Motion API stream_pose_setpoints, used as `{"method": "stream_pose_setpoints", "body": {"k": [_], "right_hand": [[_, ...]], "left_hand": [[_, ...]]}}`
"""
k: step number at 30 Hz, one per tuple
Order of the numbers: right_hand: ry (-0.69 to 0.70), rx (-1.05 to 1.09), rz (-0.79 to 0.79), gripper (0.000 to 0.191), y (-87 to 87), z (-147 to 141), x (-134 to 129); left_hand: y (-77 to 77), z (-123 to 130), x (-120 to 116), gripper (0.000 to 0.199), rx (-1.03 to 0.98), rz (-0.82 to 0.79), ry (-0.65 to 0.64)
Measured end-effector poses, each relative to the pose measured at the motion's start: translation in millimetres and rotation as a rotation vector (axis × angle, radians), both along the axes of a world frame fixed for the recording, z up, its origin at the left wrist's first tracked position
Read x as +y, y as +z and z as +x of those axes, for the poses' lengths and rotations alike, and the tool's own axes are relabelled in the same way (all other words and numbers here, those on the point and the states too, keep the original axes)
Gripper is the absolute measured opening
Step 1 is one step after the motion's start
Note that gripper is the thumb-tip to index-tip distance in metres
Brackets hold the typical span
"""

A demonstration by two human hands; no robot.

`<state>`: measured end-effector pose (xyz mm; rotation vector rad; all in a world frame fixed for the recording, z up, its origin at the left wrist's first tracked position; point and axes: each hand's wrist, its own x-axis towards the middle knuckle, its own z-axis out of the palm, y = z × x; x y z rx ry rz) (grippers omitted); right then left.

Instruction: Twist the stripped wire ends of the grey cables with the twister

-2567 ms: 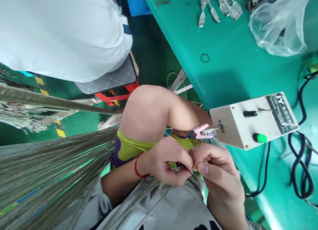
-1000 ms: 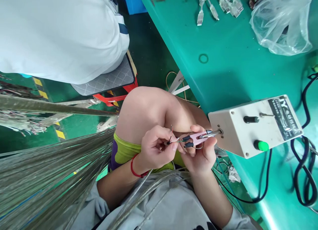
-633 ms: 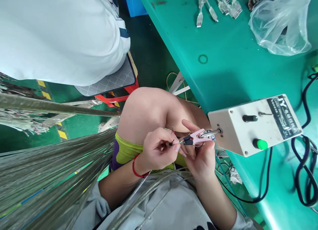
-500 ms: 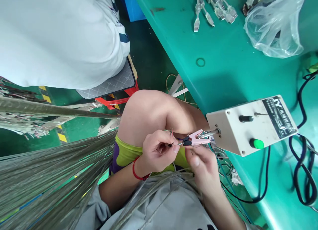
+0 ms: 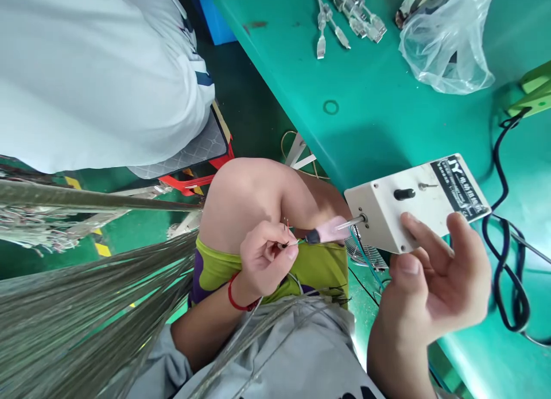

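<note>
My left hand is closed in a pinch on the stripped end of a thin cable, with fine red, black and green wires sticking out at the fingertips. One wire runs to the black tip of a pink clip, which looks smeared by motion on its metal shaft. That shaft comes out of a white box marked JY, with a black knob and a small toggle switch on top. My right hand has its fingers apart, the index fingertip on the box's top where the green button is hidden.
A bundle of long grey cables fans out at my left. On the green table lie USB cables, a clear plastic bag and a black cord. Another person in a white shirt sits at the upper left.
My right hand has left the clip and moved right onto the box, covering the green button. The clip has turned from sharp to blurred. My left hand keeps its pinch.
</note>
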<state>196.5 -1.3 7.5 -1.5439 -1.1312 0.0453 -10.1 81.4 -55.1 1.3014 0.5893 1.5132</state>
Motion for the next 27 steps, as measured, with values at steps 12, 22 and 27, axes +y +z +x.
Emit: {"method": "stream_pose_setpoints", "body": {"k": [12, 22, 27], "right_hand": [[0.258, 0.122, 0.225, 0.025, -5.9, -30.1, -5.3], [0.596, 1.034, -0.411, 0.069, -18.6, -58.4, 21.4], [0.626, 1.181, -0.329, 0.057, -5.1, -62.4, 38.6]], "left_hand": [[-4.0, 2.0, -5.5, 0.006, -0.103, -0.049, 0.040], [2.2, -2.8, 3.6, 0.014, 0.028, 0.113, 0.052], [-0.5, 1.5, 3.2, 0.015, 0.029, 0.129, 0.095]]}}
